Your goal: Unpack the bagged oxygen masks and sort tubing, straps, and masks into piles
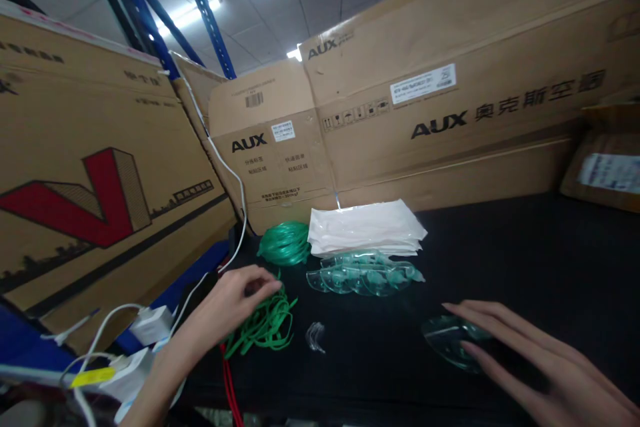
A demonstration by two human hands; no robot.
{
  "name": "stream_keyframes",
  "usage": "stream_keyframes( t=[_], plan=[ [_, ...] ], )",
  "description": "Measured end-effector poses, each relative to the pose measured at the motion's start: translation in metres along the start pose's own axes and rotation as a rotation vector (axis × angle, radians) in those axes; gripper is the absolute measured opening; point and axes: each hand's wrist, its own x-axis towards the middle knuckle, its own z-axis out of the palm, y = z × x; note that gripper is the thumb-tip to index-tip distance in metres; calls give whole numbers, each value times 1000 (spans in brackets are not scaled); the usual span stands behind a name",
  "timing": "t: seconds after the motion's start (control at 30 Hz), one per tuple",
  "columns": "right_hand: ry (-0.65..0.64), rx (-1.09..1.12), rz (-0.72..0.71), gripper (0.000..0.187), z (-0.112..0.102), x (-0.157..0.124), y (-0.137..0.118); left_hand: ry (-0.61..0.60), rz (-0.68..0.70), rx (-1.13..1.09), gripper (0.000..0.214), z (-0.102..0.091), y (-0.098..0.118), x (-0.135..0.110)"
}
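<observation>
Our right hand [535,347], at the near right, holds its fingers straight and its thumb parted, both against a clear green, dome-shaped plastic mask [441,341] on or just above the black tabletop [380,363]; we cannot tell whether they grip it. We judge the mask light, slick and springy, its thin wall easily dented, so a gentle pinch at the rim seems best. Our left hand [239,293] curls over a tangled heap of flat green straps [270,328] on the left, thumb and forefinger nearly meeting; whether a strap is caught there we cannot tell. Those straps look limp, stretchy and prone to snagging, so we would draw one by its end.
</observation>
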Motion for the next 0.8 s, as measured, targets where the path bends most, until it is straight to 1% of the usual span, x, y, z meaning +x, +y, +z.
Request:
stream_keyframes(
  t=[0.1,0.17,0.23,0.3,0.33,0.4,0.47,0.53,0.63,0.67,0.73,0.8],
  plan=[
    [-125,-70,-56,48,7,-1,12,-66,-33,61,36,10,-7,-18],
    [-122,-80,-46,48,9,-1,14,-93,-38,71,30,17,-13,-22],
    [-82,-79,-17,47,9,1,8,-105,-39,60,26,22,-17,-22],
    [-46,-65,-8,44,7,3,-3,-102,-37,61,26,21,-18,-19],
    [-35,-57,-12,43,6,5,-9,-92,-34,68,27,17,-19,-17],
    [-23,-44,-27,40,3,8,-19,-44,-29,89,31,3,-18,-13],
    [4,-43,-51,38,1,11,-27,52,-30,105,36,-20,-15,-11],
    [51,-43,-97,35,-1,15,-32,187,-51,114,38,-47,-9,-9],
    [115,-43,-178,32,-2,20,-35,427,-122,142,37,-88,7,-6],
    [128,-45,-196,31,-3,21,-36,512,-120,174,36,-100,14,-4],
    [147,-47,-217,31,-2,22,-36,675,-70,257,34,-119,30,3],
    [138,-39,-213,33,-1,21,-36,821,0,328,32,-131,48,14]
  ],
)
